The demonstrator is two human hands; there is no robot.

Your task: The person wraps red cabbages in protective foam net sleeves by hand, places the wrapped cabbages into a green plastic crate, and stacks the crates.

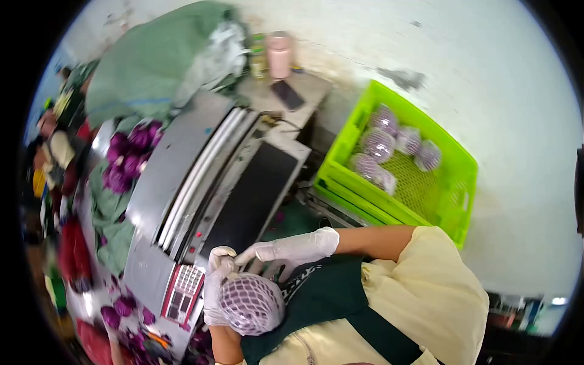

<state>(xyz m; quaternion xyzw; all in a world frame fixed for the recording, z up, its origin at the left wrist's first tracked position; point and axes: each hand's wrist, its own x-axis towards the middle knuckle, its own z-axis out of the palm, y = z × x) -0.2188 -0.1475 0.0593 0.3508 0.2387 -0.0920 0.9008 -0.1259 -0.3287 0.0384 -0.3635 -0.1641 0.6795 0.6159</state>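
Observation:
A round purple cabbage in white netting (252,304) sits close against the dark green apron. My left hand (214,289), in a white glove, is beside it, fingers closed at the gathered end of the net. Reaching in from the upper right, my gloved right hand (286,248) has its fingertips pinched at the same end, touching the left fingers. What lies between the fingertips is too small to make out. Just beyond the hands stands a grey wrapping machine (234,201) with a red-edged keypad (184,292).
A lime green crate (438,134) at the right holds several netted cabbages (378,145). Behind the machine, a small table (316,88) bears a pink bottle (279,55) and a phone (287,95). Loose purple cabbages (125,159) lie at the left; a co-worker (61,149) is farther off.

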